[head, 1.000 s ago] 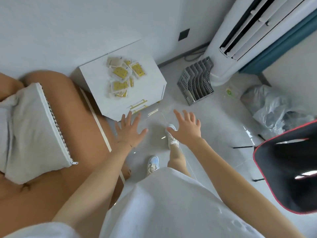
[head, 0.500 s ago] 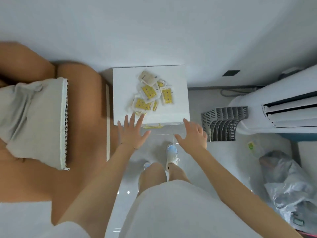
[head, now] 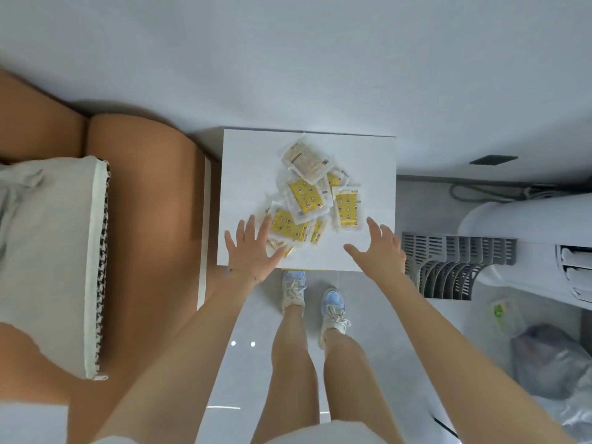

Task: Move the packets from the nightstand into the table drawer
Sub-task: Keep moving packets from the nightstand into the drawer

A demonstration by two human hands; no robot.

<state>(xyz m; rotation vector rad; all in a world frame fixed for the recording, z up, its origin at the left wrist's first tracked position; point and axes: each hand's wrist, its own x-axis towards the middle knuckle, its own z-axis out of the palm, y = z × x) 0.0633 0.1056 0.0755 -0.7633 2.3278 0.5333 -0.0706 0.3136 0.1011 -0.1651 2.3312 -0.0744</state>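
The left grip (head: 253, 248), a bare hand, is open, its fingers straight and spread, holding nothing; it hovers over the near left part of the white surface (head: 243, 174), and its index finger and thumb overlap the near edge of the packets (head: 307, 200), though whether they touch cannot be told. The right grip (head: 381, 251) is likewise open, fingers spread and loosely extended, holding nothing; it sits over the near right corner of the surface, just beside the rightmost packet but apart from it.

The packets lie in a loose overlapping pile on the middle of the surface, between the two grips and beyond them; most are clear sachets with yellow patterned faces, and the farthest one is pale beige.

Below the surface's near edge stand the person's two shoes (head: 293, 290) on the grey floor (head: 224, 363); to the left is an orange upholstered bed (head: 144, 203) carrying a grey pillow (head: 48, 251); to the right a grey slotted file rack (head: 455, 264) lies on the floor against a white standing air conditioner (head: 528, 238); nearer, at the right edge, sits a crumpled plastic bag (head: 551, 357).
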